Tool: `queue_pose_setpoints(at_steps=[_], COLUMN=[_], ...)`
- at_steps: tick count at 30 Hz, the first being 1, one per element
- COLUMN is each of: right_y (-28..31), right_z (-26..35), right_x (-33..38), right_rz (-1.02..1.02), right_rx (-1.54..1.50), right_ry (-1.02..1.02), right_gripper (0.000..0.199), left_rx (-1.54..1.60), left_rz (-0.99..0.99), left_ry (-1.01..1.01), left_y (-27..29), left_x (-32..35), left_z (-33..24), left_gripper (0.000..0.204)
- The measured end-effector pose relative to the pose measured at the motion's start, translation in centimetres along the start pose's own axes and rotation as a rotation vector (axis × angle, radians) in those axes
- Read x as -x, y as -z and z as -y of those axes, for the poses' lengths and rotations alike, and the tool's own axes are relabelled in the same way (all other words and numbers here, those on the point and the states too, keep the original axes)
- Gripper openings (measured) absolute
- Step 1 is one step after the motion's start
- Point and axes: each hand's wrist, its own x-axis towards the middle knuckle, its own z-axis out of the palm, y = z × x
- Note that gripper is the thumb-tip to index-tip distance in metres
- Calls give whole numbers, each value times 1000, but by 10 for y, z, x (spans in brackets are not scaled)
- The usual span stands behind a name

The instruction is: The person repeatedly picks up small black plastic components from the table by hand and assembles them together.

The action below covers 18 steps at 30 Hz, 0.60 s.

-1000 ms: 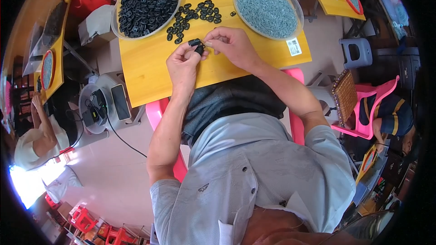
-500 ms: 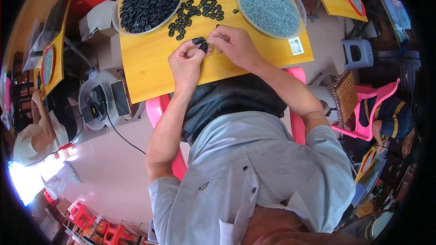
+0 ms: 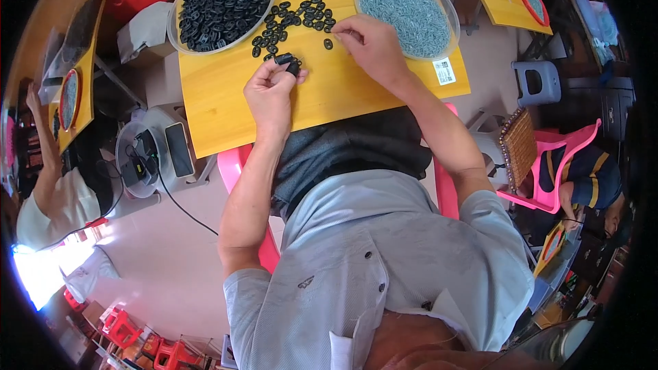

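My left hand (image 3: pixel 270 99) is closed over the yellow table (image 3: pixel 226 113), black covers on its thumb and a finger. A small black piece (image 3: pixel 299 62) shows at those fingertips, seemingly an oval part like those on the table; its detail is too small to read. My right hand (image 3: pixel 373 48) is apart from it, farther right, thumb and forefinger pinched together; whatever they hold is hidden. Just below those fingertips lies a single black oval part (image 3: pixel 327 44). Several more black oval parts (image 3: pixel 301 17) are scattered between the two tubs.
A clear round tub (image 3: pixel 175 24) heaped with black parts stands at the far left. At the far right is a tub (image 3: pixel 452 27) of grey screws. Left of the table are a phone (image 3: pixel 180 149) and a cable. Other people sit at both sides, near pink and grey seats.
My right hand has left the left hand, moving up and right to the loose parts. My left hand has shifted slightly left. The lone oval part at the right is no longer visible.
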Motion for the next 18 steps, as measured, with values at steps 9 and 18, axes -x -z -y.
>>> queue_pose_setpoints(at_steps=[9, 18], right_y=[-19, -19], right_z=[-10, -7], right_x=[6, 1], right_rz=[60, 230], right_rx=[243, 86], right_ry=[128, -65], right_gripper=[16, 15], left_rx=[3, 15], left_rz=[7, 77], left_ry=[16, 11], left_y=[3, 4], left_x=[-1, -2], left_z=[1, 2], left_gripper=[19, 19])
